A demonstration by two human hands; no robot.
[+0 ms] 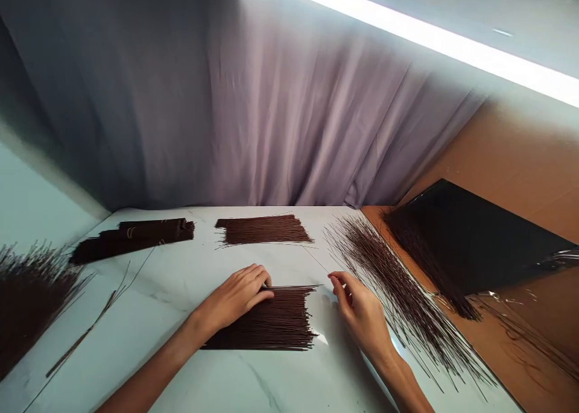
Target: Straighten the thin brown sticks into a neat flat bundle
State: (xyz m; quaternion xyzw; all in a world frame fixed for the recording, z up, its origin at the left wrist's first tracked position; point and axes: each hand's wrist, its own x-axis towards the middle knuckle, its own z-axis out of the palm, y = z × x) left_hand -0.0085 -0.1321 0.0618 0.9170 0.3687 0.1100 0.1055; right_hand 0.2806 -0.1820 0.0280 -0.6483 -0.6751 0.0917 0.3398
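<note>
A flat layer of thin dark brown sticks (280,322), which look like incense sticks, lies side by side in front of me on the white table. My left hand (242,292) rests over its far edge, thumb and fingers closed about the outermost sticks; its fingertips are partly hidden. To the right, my right hand (359,301) is raised slightly, thumb and forefinger pinched on a single thin brown stick (315,259) that slants up and left. Behind the hands sits another flat layer of sticks (266,229).
A loose spread of sticks (402,286) lies along the right side, beside a black sheet (479,238) on brown board. Tied dark bundles (154,232) lie at the back left. A thick pile (31,304) and several stray sticks (85,331) are at left. A grey curtain (280,111) hangs behind.
</note>
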